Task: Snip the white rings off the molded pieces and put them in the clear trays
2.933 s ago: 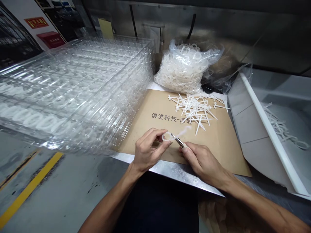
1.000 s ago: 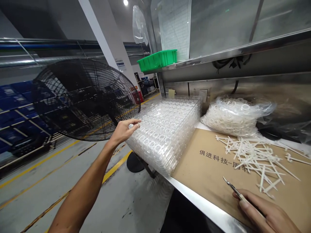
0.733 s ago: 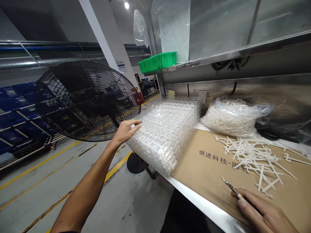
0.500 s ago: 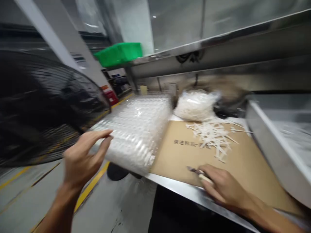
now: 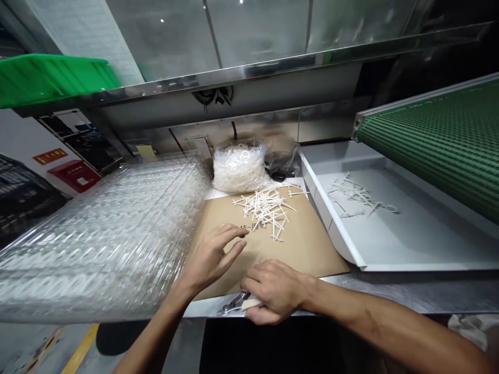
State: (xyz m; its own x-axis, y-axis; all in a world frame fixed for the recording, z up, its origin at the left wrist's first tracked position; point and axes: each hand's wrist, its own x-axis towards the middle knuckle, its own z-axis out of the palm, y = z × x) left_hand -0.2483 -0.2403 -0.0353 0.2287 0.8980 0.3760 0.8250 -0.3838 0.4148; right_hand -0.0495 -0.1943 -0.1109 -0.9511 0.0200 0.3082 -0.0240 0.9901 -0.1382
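Observation:
My right hand (image 5: 275, 292), close to the table's front edge, is wrapped round small nippers (image 5: 236, 303) with metal jaws and a cream handle. Their jaws point left, and most of the grip is hidden by the fingers. Over the cardboard sheet (image 5: 307, 246) hovers my left hand (image 5: 213, 253), thumb and fingers apart, holding nothing. Just beyond its fingertips lies a loose pile of thin white plastic pieces (image 5: 267, 208), stick-like with small cross parts. Printed characters on the cardboard are partly covered by them.
Stacked clear plastic trays (image 5: 117, 234) fill the left side. Behind the pile sits a clear bag (image 5: 239, 169) of white parts. At right, a grey tray (image 5: 413, 244) holds several white pieces beneath a green conveyor belt (image 5: 436, 140). A green bin (image 5: 54, 80) rests on the upper shelf.
The view has turned right, showing the conveyor belt and more of the grey tray. My left hand has come from beside the clear trays to the cardboard. My right hand still grips the nippers, closer to the edge.

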